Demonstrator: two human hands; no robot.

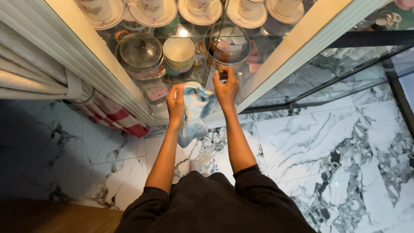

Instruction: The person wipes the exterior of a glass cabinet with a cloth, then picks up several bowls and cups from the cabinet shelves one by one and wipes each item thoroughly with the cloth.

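Observation:
I stand before a glass-fronted display cabinet [280,56] with a cream frame. My left hand [175,103] presses a blue and white cloth [195,113] against the glass door, and the cloth hangs down below the hand. My right hand [226,88] rests on the glass just right of the cloth, its fingers pinched on a small dark knob or latch [222,74]. Behind the glass sit a stack of bowls [178,56], a glass lidded pot [140,55] and another lidded pot [227,46].
Floral cups on saucers [153,11] line the upper shelf. Grey curtains with a striped red and white cloth [116,114] hang at the left. The floor is white marble tile with dark veins [327,146]. A dark glass panel [371,73] runs to the right.

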